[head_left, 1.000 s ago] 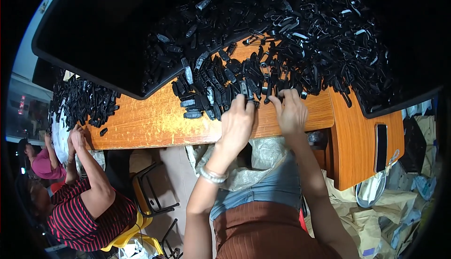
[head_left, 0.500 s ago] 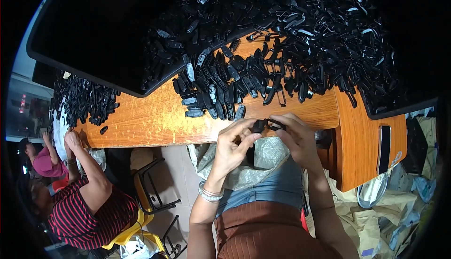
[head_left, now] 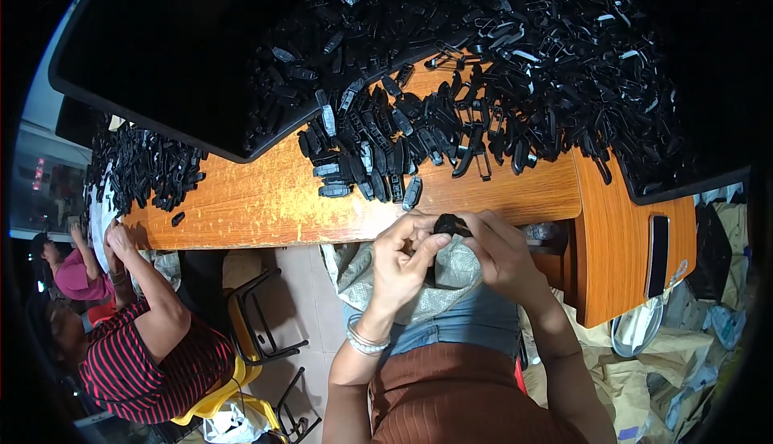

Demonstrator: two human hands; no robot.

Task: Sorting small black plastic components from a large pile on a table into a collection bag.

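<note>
Just past the table's front edge, above my lap, I pinch a small black plastic part (head_left: pixel 449 224) between both hands. My left hand (head_left: pixel 401 255) is closed on its left side, thumb and fingertips together. On its other side my right hand (head_left: pixel 501 251) is closed too, its fingertips meeting the part. The fingers hide much of it, so whether it is one piece or two joined pieces I cannot tell. Ahead lies a loose pile of black plastic pieces (head_left: pixel 378 142), some solid and elongated, others open frames. A woven sack (head_left: pixel 354 279) hangs open below my hands.
A big black tray (head_left: pixel 153 126) with more pieces covers the back of the wooden table (head_left: pixel 266 202). At right lies a phone (head_left: pixel 659 255); a clear bottle (head_left: pixel 541 231) sits under the tabletop. Left, a person in a striped top (head_left: pixel 153 355) works beside another pile (head_left: pixel 153 170).
The black piece in my left hand and the frame-like piece in my right have come together. My right hand has moved left and slightly down, its fingers now closer to the left ones.
</note>
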